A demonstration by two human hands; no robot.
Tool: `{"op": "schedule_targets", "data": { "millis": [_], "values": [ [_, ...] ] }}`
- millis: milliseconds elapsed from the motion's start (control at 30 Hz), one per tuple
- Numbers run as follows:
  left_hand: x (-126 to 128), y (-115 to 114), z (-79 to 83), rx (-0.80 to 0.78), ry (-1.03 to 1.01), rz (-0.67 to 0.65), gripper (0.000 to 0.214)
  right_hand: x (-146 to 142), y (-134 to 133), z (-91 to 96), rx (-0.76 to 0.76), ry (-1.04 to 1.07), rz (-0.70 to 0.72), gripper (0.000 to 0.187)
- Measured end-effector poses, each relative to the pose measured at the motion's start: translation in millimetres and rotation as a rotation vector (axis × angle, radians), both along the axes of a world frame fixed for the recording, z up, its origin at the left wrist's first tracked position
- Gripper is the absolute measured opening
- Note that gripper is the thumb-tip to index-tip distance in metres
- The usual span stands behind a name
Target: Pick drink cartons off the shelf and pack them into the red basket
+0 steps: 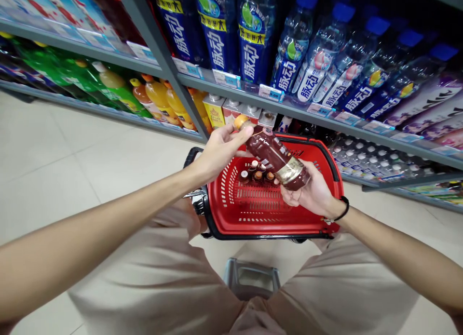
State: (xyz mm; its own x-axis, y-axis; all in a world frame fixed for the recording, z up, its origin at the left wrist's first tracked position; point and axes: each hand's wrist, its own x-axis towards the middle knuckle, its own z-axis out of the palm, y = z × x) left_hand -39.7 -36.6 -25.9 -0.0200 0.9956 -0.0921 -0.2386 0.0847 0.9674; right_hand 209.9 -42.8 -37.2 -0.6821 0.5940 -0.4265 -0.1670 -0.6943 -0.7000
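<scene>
Red basket [325,161] below hands' bottle [277,154]; shelves [289,111] beyond.

Bottle [277,155] above basket [327,154], shelves [249,91] behind.

Pale tiled floor [65,161] carries grey shelf [231,91] unit, red basket [325,161] and small grey stool [251,277]; upper shelf board holds blue-labelled water bottles [249,41] in row, price tags along edge; lower board left holds orange drink bottles [159,96] beside green bottles [54,67]; small brown bottles [257,173] stand in basket
</scene>
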Motion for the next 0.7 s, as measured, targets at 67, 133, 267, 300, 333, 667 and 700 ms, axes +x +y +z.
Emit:
{"op": "schedule_targets", "data": {
  "millis": [67, 133, 267, 300, 333, 667, 700],
  "values": [
    [-3.6, 2.4, -1.5, -0.014, -0.003, 0.006, 0.054, -1.4, 0.0, 1.0, 0.098, -0.054, 0.025, 0.057],
    [-7.1, 4.7, -2.5, -0.023, -0.001, 0.016, 0.055, -1.7, -0.5, 1.3, 0.247, -0.134, 0.029, 0.057],
    [-12.3, 7.4, -3.0, -0.017, 0.036, 0.011, 0.055, 2.4, -0.7, 2.1, 0.589, -0.342, -0.060, 0.046],
    [-13.1, 7.6, -3.3, -0.014, 0.056, 0.015, 0.055, 4.2, -0.3, 3.1, 0.685, -0.414, -0.071, 0.048],
    [-13.8, 7.7, -3.7, -0.010, 0.077, 0.022, 0.055, 6.2, 0.2, 4.3, 0.785, -0.494, -0.078, 0.052],
    [-20.1, 11.9, -20.5, -0.055, 0.134, -0.167, 0.064, 29.0, 8.8, 6.8, 1.462, -0.938, -0.141, 0.056],
    [-20.3, 13.8, -21.7, -0.057, 0.137, -0.199, 0.064, 31.5, 9.8, 7.2, 1.508, -0.979, -0.110, 0.056]
  ]
}}
